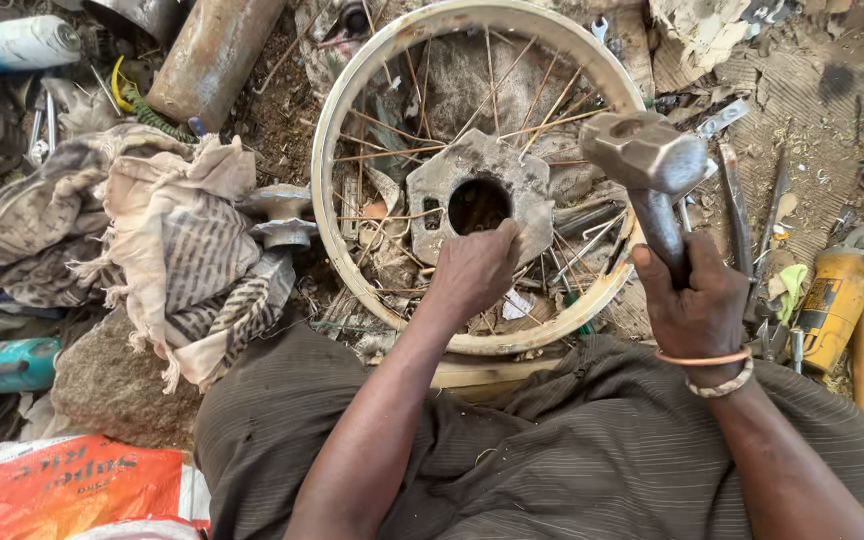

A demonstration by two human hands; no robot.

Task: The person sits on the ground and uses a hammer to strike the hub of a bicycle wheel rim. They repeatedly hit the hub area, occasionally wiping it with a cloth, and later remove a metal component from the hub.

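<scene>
Sitting low on the littered ground, a person is working over a spoked wheel rim [324,150] that is lying flat in front of the knees. The right hand [694,300] is gripping the handle of a heavy steel hammer [644,150], fingers wrapped fully around it, the head hanging raised above the rim's right edge. Two bangles are circling that wrist. The left hand [474,270] is resting at the middle of the wheel, fingers curled down against the lower edge of the grey metal hub plate [477,165]; whether they are pinching anything beneath is not clear. The plate, with its round centre hole, is sitting inside the rim among bent, rusty spokes [392,130].

To the left a striped, frayed cloth [167,240] is lying bunched over a stone [112,390], with a small metal hub piece [280,215] just beside the rim. An orange sack [72,490] is showing at the lower left corner. A rusty pipe [212,50] and a blue and white can [17,42] are lying at the upper left. To the right of the rim, long flat tools [737,205] are lying on the dirt, and a yellow can [832,305] is standing near the right edge.
</scene>
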